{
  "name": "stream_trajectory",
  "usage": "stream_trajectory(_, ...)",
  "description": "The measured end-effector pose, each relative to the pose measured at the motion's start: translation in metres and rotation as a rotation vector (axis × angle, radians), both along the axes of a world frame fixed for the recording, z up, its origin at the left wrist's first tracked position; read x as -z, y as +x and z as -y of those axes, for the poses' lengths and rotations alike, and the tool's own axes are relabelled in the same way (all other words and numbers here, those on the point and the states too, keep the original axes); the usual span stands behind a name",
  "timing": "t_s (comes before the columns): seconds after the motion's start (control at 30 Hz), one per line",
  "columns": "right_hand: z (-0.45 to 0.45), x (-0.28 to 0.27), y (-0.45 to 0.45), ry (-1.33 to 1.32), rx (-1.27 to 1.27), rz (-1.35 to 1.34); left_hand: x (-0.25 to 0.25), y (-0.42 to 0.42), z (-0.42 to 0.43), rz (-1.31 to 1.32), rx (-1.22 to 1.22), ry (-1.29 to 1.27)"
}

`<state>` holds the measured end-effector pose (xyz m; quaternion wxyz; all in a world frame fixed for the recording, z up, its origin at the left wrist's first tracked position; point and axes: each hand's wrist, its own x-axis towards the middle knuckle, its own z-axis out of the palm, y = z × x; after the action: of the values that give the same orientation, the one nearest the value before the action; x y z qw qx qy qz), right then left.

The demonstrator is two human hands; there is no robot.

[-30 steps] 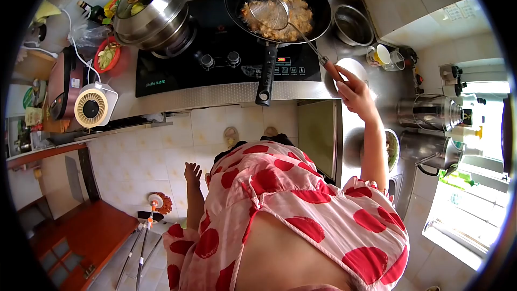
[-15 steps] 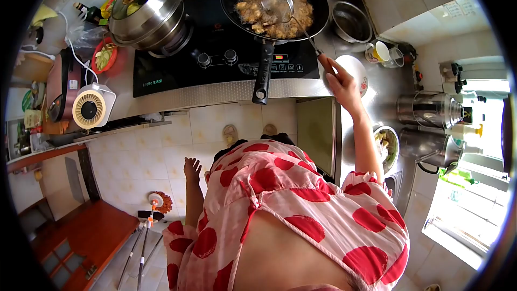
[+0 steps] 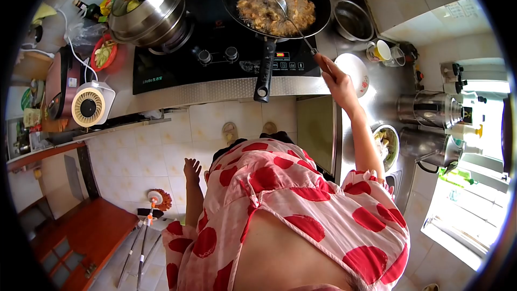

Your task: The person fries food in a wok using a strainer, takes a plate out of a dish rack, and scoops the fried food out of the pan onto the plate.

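My right hand (image 3: 338,79) is closed round the wooden handle of a skimmer (image 3: 301,32), whose wire head dips among browned pieces of food (image 3: 285,13) in bubbling oil. They fry in a black wok (image 3: 231,0) at the back right of the cooktop, its long handle (image 3: 264,73) pointing toward me with no hand on it. Just beyond my right hand lies a white plate (image 3: 353,73) with a floral rim. My left hand (image 3: 192,168) hangs at my side over the floor, fingers apart, holding nothing.
A lidded steel steamer pot (image 3: 148,16) stands on the left burner of the black cooktop (image 3: 177,70). Left of it are a red basket (image 3: 110,56) and a small fan (image 3: 89,106). On the right are a steel bowl (image 3: 351,20), cups (image 3: 381,51) and a food bowl (image 3: 393,140).
The skimmer head has shifted slightly left and tilted within the wok, and my right hand has turned a little on the handle. My left hand stays where it was.
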<state>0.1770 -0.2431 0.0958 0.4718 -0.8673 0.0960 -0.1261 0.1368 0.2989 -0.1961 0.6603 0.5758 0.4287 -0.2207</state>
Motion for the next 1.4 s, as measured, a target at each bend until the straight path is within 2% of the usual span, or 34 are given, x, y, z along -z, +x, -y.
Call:
stream_trajectory(0.2, -0.011, -0.035, -0.005, -0.042, 0.068, -0.040, -0.002, 0.000, 0.001, 0.014, -0.023, -0.009)
stream_trajectory(0.27, -0.011, -0.033, -0.009, 0.005, 0.054, -0.002, -0.004, -0.001, 0.001, 0.004, -0.023, -0.005)
stream_trajectory(0.33, -0.011, -0.031, -0.012, -0.009, 0.060, -0.115, -0.004, -0.003, 0.001, -0.008, -0.023, 0.000)
stream_trajectory(0.47, -0.003, -0.008, -0.008, 0.042, 0.054, -0.071, -0.004, -0.002, 0.002, -0.012, -0.019, 0.004)
stream_trajectory(0.6, -0.012, -0.035, -0.014, 0.141, 0.182, -0.242, -0.004, -0.003, 0.000, 0.000, -0.017, 0.011)
stream_trajectory(0.7, -0.005, -0.014, -0.010, 0.022, 0.050, -0.103, 0.000, -0.001, -0.002, -0.006, -0.009, 0.005)
stream_trajectory(0.8, -0.002, -0.028, -0.006, -0.112, 0.101, -0.063, -0.006, 0.001, 0.004, -0.007, -0.020, 0.012)
stream_trajectory(0.83, 0.003, -0.024, 0.001, -0.120, 0.081, 0.055, -0.006, -0.001, 0.002, -0.009, -0.019, 0.016)
stream_trajectory(0.87, 0.006, -0.029, 0.002, -0.306, 0.111, 0.103, -0.005, -0.001, 0.002, -0.003, -0.011, 0.008)
stream_trajectory(1.0, 0.043, 0.006, 0.013, -0.493, 0.200, 0.075, -0.005, -0.001, 0.002, -0.005, -0.008, 0.010)
stream_trajectory(1.07, 0.045, 0.015, 0.018, -0.328, 0.189, 0.008, -0.003, -0.002, 0.002, -0.004, -0.015, 0.010)
stream_trajectory(1.1, 0.047, 0.017, 0.014, 0.007, 0.260, -0.247, -0.002, -0.003, 0.002, -0.006, -0.018, 0.012)
stream_trajectory(1.13, 0.040, 0.006, 0.014, 0.006, 0.258, -0.248, -0.001, -0.005, 0.002, -0.007, -0.020, 0.011)
stream_trajectory(1.2, 0.031, -0.009, 0.012, 0.743, 0.183, -0.214, -0.001, -0.007, 0.001, -0.009, -0.008, 0.011)
stream_trajectory(1.4, 0.002, -0.040, -0.003, 0.581, 0.125, -0.204, 0.000, -0.006, 0.001, -0.010, 0.005, 0.009)
